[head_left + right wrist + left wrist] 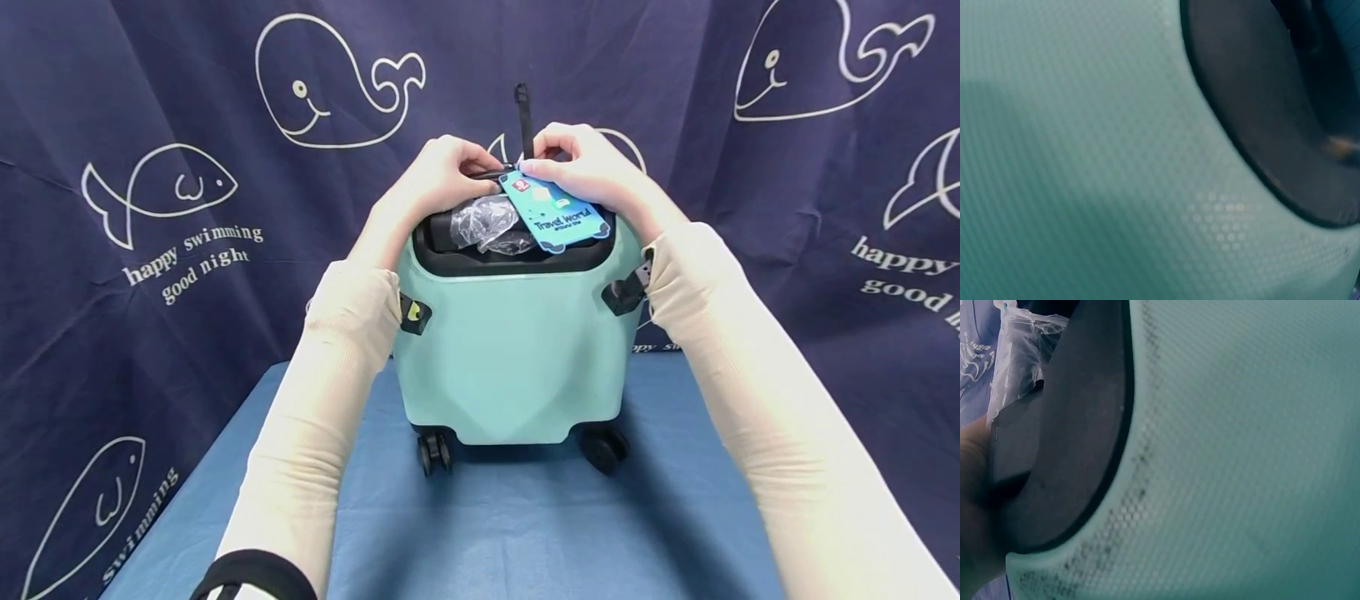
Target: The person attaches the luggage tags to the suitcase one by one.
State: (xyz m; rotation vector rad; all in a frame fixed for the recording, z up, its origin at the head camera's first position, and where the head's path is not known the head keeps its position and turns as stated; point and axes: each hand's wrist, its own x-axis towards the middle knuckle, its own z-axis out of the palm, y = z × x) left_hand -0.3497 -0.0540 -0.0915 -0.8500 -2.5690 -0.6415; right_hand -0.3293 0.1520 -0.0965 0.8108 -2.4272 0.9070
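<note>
A mint-green suitcase (517, 350) stands upright on its wheels, with a black recessed panel (517, 265) on top. Clear plastic wrap (483, 222) covers part of its black handle. Across the panel lies a blue luggage tag (558, 212) printed "Travel World". Its black strap (523, 125) points up, a buckle at the end. My left hand (442, 177) pinches a dark lower piece of this strap beside the tag. At the tag's upper end, my right hand (592, 167) pinches the strap between thumb and curled fingers. Both wrist views show mostly the suitcase's textured shell (1241, 456).
A blue cloth (517, 533) covers the table under the suitcase wheels (603, 450). Right behind the suitcase hangs a navy curtain (480, 50) with white whale and fish drawings. Small black devices (626, 292) are worn at both wrists, close to the shell.
</note>
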